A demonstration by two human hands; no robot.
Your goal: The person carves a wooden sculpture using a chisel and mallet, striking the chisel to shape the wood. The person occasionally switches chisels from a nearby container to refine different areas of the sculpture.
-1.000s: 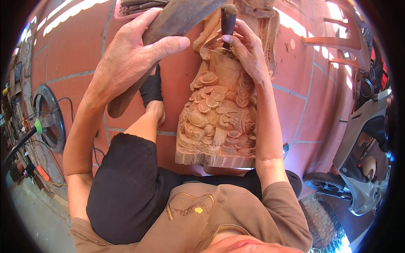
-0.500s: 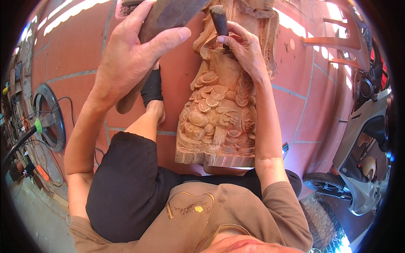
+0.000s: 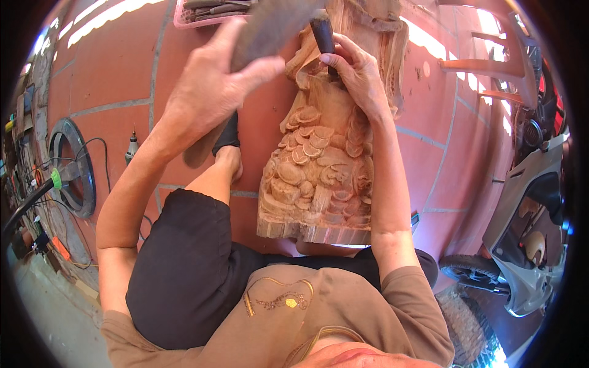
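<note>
My left hand is wrapped round a dark wooden mallet, its thumb stretched along the side. The mallet's broad head is blurred and its rounded lower end shows beneath my wrist. My right hand pinches the dark handle of a chisel, which stands nearly upright on a brown wood carving. The chisel's blade is hidden behind my fingers. Coin-like discs and rounded shapes in relief cover the near half of the carving. The mallet head is beside the chisel's top; whether they touch I cannot tell.
A pink basket of tools lies on the red tiles at the far left. Nearer stand a slim rotary tool and a round black ring-shaped base with cables. A wooden chair and a grey motorbike are at the right.
My left hand and the mallet have swung right, toward the chisel. The basket and the rotary tool have come more into view. My right hand stays on the chisel.
</note>
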